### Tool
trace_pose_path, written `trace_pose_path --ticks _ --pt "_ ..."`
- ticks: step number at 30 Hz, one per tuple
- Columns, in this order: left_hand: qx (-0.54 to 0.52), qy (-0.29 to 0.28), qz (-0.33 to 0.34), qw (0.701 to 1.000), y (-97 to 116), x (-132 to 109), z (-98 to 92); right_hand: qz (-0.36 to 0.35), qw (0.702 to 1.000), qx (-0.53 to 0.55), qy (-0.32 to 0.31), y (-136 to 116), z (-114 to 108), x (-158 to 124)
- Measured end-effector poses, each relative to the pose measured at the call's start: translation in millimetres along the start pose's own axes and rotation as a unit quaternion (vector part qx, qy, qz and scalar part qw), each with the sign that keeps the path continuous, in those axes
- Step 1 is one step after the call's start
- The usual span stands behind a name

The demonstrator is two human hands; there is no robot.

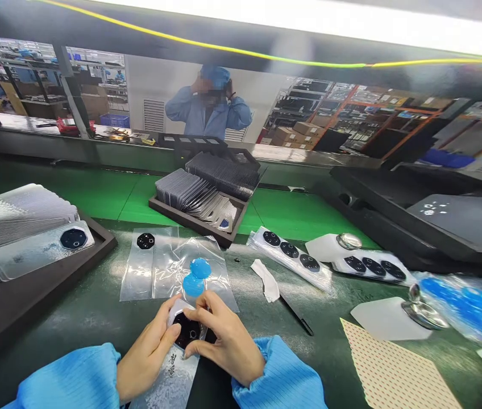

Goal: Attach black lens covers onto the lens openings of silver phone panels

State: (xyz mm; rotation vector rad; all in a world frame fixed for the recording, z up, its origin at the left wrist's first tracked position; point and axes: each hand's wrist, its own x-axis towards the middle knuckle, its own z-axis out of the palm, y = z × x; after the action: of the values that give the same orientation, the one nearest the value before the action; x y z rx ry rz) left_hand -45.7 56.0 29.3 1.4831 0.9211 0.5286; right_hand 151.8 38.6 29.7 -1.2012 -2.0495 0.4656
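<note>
A silvery phone back cover with dark markings lies at the near edge of the bench. My left hand grips its left side, thumb against the round black camera lens cover at its top end. From the right, my right hand closes on that lens cover, thumb and fingers at its rim. Just beyond my fingers, two blue round films lie on a transparent plastic sheet. Another black lens cover rests on the plastic farther left.
Trays of stacked covers stand at left and centre back. Bagged lens covers, a black stick, metal-lidded bottles and a dotted sheet lie right. Black trays edge the back right. A person appears beyond.
</note>
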Motion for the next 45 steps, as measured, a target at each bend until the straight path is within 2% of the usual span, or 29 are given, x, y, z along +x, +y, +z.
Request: trace_pose_path --ticks 12,14,16,18,19,22,24,26,31,36,41,45 --pt "-0.008 -0.002 0.016 1.0 1 0 1.4 0.001 0.999 -0.015 -0.041 -2 -4 7" --pt "-0.026 0.0 0.022 0.999 5 2 1.7 -0.002 1.0 0.014 -0.019 -3 -6 8" --pt "-0.046 0.01 0.022 0.999 9 3 1.0 0.035 0.997 0.061 0.035 -2 -7 8" --pt "-0.065 0.022 0.02 0.997 12 3 -0.2 0.112 0.983 0.129 0.069 0 -8 6" --pt "-0.071 0.027 0.02 0.997 13 3 -0.8 0.154 0.971 0.174 0.056 1 -8 5" --pt "-0.091 0.039 0.016 0.995 14 4 -2.2 0.25 0.91 0.328 -0.048 2 -4 3" --pt "-0.129 0.029 0.009 0.991 14 6 -2.1 0.281 0.871 0.396 -0.073 1 0 3" --pt "-0.163 0.011 -0.004 0.987 16 8 -1.1 0.285 0.86 0.42 -0.05 -2 3 4" --pt "-0.176 0.019 -0.03 0.984 24 10 4.5 0.267 0.871 0.411 -0.011 -6 10 4" --pt "-0.14 0.005 -0.006 0.99 21 8 6.3 0.283 0.865 0.415 -0.004 -2 14 1" --pt "-0.142 -0.042 0.019 0.989 15 8 2.8 0.294 0.861 0.414 -0.001 1 12 1" --pt "-0.131 -0.045 0.04 0.99 16 10 -0.8 0.249 0.86 0.446 -0.019 -1 6 4"
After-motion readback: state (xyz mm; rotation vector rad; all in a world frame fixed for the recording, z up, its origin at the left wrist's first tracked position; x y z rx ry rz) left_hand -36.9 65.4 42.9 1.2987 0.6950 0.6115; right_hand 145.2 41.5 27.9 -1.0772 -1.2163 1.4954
